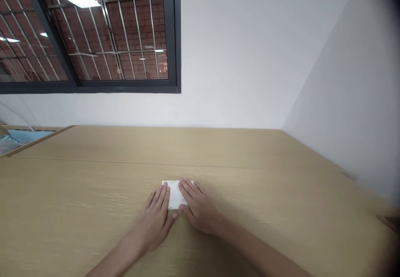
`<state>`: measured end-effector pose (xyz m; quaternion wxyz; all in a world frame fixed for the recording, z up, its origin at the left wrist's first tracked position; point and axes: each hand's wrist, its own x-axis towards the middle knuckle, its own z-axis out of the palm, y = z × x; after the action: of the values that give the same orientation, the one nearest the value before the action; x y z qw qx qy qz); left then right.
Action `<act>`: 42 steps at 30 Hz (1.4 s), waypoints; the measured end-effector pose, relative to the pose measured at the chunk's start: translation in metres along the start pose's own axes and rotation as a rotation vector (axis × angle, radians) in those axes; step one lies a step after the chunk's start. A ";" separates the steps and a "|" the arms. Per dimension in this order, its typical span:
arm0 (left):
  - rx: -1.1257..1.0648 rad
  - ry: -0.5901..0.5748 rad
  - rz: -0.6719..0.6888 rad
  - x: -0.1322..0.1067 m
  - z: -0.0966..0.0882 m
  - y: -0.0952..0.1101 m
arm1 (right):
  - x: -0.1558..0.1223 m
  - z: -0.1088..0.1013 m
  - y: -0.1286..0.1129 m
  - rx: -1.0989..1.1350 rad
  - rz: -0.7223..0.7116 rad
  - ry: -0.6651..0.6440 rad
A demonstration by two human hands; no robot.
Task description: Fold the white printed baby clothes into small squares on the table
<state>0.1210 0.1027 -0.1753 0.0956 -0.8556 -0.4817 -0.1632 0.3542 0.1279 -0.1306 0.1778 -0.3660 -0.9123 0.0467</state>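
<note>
A small white piece of what looks like folded paper or tissue (175, 195) lies flat on the wooden board surface (93, 218). My left hand (158, 218) rests along its left edge, fingers stretched out flat and the thumb apart near the lower edge. Over the right side of the white piece lies my right hand (200, 208), its fingers extended and covering that edge. The middle of the white piece shows between the two hands. Faint dark marks are on it, too small to make out.
A thin seam (156, 164) crosses the board behind the hands. White walls (234, 60) rise at the back and right. A dark-framed window (125, 87) with metal bars is at upper left. Pale blue material (28, 136) lies beyond the board's left edge.
</note>
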 end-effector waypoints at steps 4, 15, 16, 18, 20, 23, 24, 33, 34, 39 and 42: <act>-0.033 -0.043 -0.034 -0.002 0.000 -0.002 | -0.008 -0.004 0.008 0.006 0.011 -0.054; -0.269 -0.200 -0.099 0.024 -0.031 -0.009 | 0.010 -0.020 0.018 0.104 -0.001 -0.123; -0.287 -0.197 -0.103 0.027 -0.032 -0.010 | 0.012 -0.020 0.019 0.123 -0.002 -0.101; -0.329 -0.145 -0.126 0.031 -0.031 -0.013 | 0.016 -0.020 0.021 0.175 -0.012 -0.042; -0.386 -0.069 -0.177 0.034 -0.029 -0.016 | 0.018 -0.020 0.024 0.232 -0.013 0.025; -0.490 0.020 -0.240 0.037 -0.030 -0.022 | 0.021 -0.020 0.026 0.352 0.045 0.088; -0.525 0.040 -0.254 0.037 -0.033 -0.024 | 0.022 -0.020 0.026 0.414 0.086 0.107; -1.012 0.028 -0.560 0.027 -0.043 -0.004 | 0.054 -0.038 0.028 0.935 0.600 0.197; -1.030 -0.006 -0.540 0.025 -0.042 0.001 | 0.055 -0.038 0.030 0.901 0.632 0.198; -0.953 -0.129 -0.415 0.017 -0.038 0.014 | 0.056 -0.019 0.045 0.788 0.619 0.113; -0.673 -0.135 -0.396 0.015 -0.040 0.017 | 0.055 -0.009 0.049 0.509 0.561 0.193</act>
<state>0.1353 0.0928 -0.1326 -0.2554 -0.7385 -0.5621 -0.2708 0.3528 0.2007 -0.1167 0.3285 -0.5481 -0.7149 0.2838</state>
